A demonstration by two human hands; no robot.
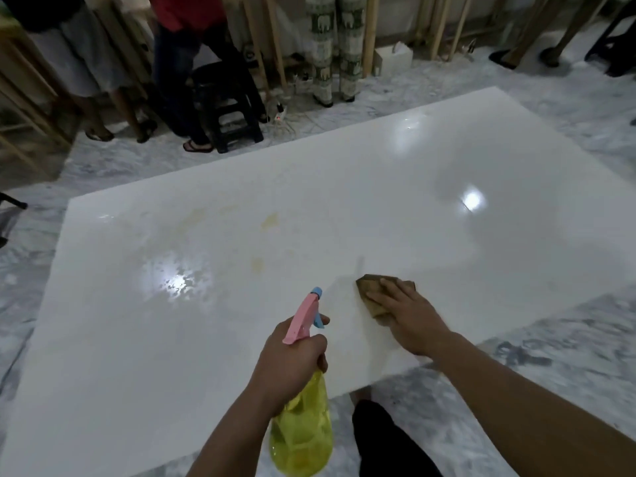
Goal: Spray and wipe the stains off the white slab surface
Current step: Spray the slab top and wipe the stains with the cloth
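Observation:
A large glossy white slab (395, 208) lies flat on the marble floor. Yellowish stains (269, 220) mark its middle left, with a fainter one (256, 265) nearer me. My left hand (292, 359) grips a yellow spray bottle (303, 432) with a pink and blue trigger head (306, 316), nozzle pointing at the stains. My right hand (409, 315) presses flat on a brown cloth (373, 287) lying on the slab near its front edge. Wet droplets shine on the slab at left.
Several people stand beyond the slab's far edge, by wooden frames. A black plastic stool (229, 108) and a power strip (280, 113) sit on the marble floor (568, 366) behind the slab. My dark-trousered knee (382, 438) is at the slab's front edge.

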